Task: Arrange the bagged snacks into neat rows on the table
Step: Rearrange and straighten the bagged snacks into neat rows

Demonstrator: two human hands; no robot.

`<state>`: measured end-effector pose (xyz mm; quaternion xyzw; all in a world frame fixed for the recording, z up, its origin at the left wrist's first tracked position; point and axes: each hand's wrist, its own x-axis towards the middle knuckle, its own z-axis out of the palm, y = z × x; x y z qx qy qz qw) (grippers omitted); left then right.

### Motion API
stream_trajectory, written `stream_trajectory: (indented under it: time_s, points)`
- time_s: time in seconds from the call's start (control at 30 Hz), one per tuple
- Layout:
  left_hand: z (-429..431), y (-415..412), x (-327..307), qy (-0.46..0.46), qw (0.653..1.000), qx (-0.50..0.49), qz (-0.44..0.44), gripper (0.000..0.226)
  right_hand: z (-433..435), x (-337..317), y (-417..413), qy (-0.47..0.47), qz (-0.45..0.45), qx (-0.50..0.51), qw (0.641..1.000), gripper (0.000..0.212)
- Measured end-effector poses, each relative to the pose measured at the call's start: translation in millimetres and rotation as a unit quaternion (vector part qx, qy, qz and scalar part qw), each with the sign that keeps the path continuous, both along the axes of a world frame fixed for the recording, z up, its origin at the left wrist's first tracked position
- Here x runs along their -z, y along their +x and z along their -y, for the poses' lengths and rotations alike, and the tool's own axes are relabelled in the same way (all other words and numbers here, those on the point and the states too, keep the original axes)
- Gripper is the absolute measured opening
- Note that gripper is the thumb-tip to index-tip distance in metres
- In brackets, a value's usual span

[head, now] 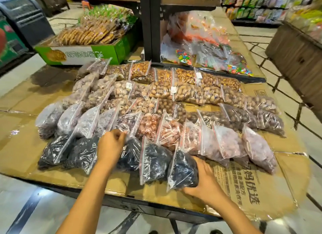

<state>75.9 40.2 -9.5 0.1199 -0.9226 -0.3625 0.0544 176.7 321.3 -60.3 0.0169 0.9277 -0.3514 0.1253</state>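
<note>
My right hand had a tight grip on the last dark bag (front row, table edge) to line it up, while my left hand pinched another bag's top.

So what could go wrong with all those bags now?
The dark bag under the right hand sits close to the cardboard's front edge, so a push might slide it off. The left hand reaches between packed bags and could knock the pinkish bags behind out of line.
</note>
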Motion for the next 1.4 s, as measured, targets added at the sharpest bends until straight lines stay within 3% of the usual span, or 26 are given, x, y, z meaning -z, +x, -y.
stream_trajectory:
  time_s: [0.1, 0.2, 0.3, 0.37, 0.47, 0.57, 0.63, 0.77, 0.83, 0.97, 1.17, 1.3, 1.4]
  points:
    - [-15.9, 16.7, -25.2, 0.020, 0.996, -0.056, -0.059, 0.041, -25.8, -15.9, -1.5, 0.000, 0.022, -0.097, 0.995, 0.117]
    - [-69.3, 46.5, -49.8, 0.032, 0.988, -0.069, -0.137, 0.050, -74.2, -37.1, 6.0, -0.053, -0.038, -0.170, 0.983, 0.079]
    - [-158.8, 58.0, -57.4, 0.015, 0.985, 0.065, -0.162, 0.066, -141.0, -47.7, 8.1, -0.103, -0.147, -0.108, 0.978, 0.056]
    - [-215.3, 46.2, -38.9, -0.111, 0.956, 0.212, -0.168, 0.086, -189.5, -38.2, 2.3, -0.082, -0.206, -0.027, 0.975, 0.061]
    - [-280.9, 20.6, -3.9, -0.249, 0.911, 0.325, -0.050, 0.109, -250.7, -21.4, -16.0, -0.009, -0.144, 0.053, 0.988, 0.091]
    - [-312.7, -4.4, 17.0, -0.271, 0.884, 0.362, 0.119, 0.129, -285.2, -9.4, -39.8, 0.012, -0.061, 0.007, 0.998, 0.114]
    - [-316.7, -18.5, 21.7, -0.296, 0.862, 0.370, 0.179, 0.134, -290.7, -3.1, -57.2, 0.022, -0.021, -0.041, 0.999, 0.128]
    - [-320.1, -21.1, 19.3, -0.347, 0.844, 0.371, 0.169, 0.130, -287.0, 10.2, -72.5, 0.022, -0.022, -0.082, 0.996, 0.107]
    - [-321.3, -16.8, 15.7, -0.351, 0.847, 0.370, 0.152, 0.121, -288.0, 14.2, -71.0, 0.012, -0.049, -0.084, 0.995, 0.100]
    - [-321.1, -9.3, 0.7, -0.339, 0.847, 0.380, 0.153, 0.110, -295.9, 16.0, -70.6, -0.008, -0.055, -0.108, 0.993, 0.106]
    - [-309.0, -5.9, -4.9, -0.324, 0.844, 0.385, 0.184, 0.114, -307.4, 25.3, -73.0, -0.007, -0.065, -0.147, 0.987, 0.107]
    - [-303.6, 2.2, 0.3, -0.259, 0.889, 0.330, 0.182, 0.116, -307.9, 25.1, -72.1, 0.009, -0.055, -0.154, 0.987, 0.112]
    - [-308.5, 19.7, 6.9, -0.230, 0.943, 0.218, 0.100, 0.108, -311.9, 14.2, -75.8, 0.026, -0.029, -0.196, 0.980, 0.123]
